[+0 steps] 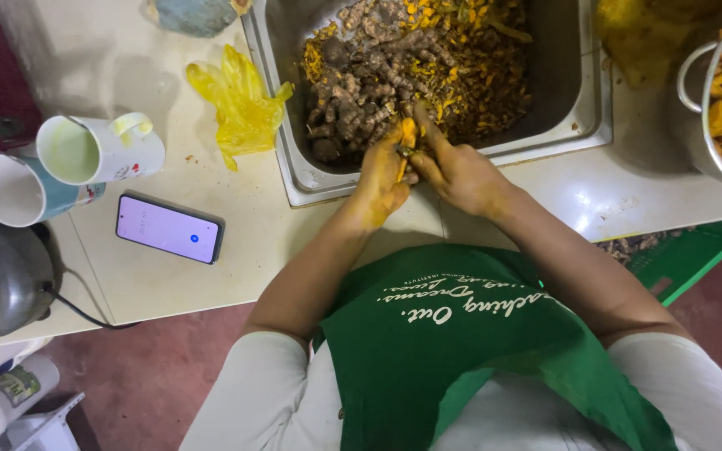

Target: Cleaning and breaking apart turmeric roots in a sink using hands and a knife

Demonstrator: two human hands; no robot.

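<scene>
From the head camera, looking straight down, both hands meet at the near rim of a steel sink [294,179] set into a white counter [169,288], which serves as the landmark here. The left hand [380,179], stained deep yellow, is closed around a peeled orange turmeric root [409,134], holding it upright just over the sink's front edge. The right hand [457,171] touches the same root from the other side, its fingers curled around what looks like a small blade; the tool is mostly hidden, so its kind cannot be told for sure. Inside the sink lies a heap of unpeeled turmeric roots [361,100], brown and knobbly, mixed with orange peelings [470,75]. Left of the sink, a crumpled yellow plastic bag [240,104] lies on the counter. Further left, two mugs [98,150] lie on their sides, touching, and a smartphone [169,227] with a lit screen lies flat just in front of them. Right of the sink, a steel pot [699,138] holds peeled orange pieces. A green apron [478,351] covers the person's front, below the sink.
</scene>
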